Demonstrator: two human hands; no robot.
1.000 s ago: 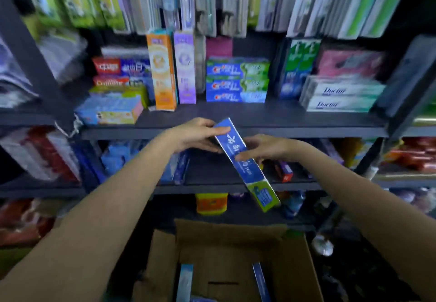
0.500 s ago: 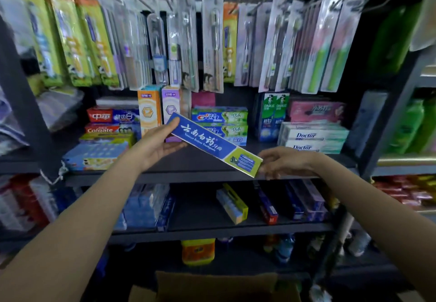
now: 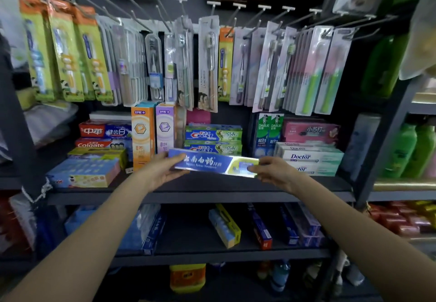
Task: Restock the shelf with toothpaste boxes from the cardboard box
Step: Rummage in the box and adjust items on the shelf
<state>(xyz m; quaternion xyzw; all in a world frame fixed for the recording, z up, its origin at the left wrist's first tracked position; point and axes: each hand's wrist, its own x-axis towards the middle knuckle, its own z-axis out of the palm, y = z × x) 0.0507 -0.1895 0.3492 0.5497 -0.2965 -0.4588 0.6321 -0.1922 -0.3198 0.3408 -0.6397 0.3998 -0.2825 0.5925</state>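
Both hands got the blue toothpaste box (image 3: 213, 163) flat over the shelf's (image 3: 200, 198) front edge, left hand (image 3: 162, 174) and right hand (image 3: 271, 170) pinching its ends, fingers curled I think, just before the Crest boxes (image 3: 213, 140)

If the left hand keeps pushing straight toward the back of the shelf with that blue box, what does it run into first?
Most likely the upright purple-and-white toothpaste carton, just beyond the left hand, which grips the long blue toothpaste box at its left end. The stacked green-and-blue Crest boxes sit right of that line. Depth is hard to judge.
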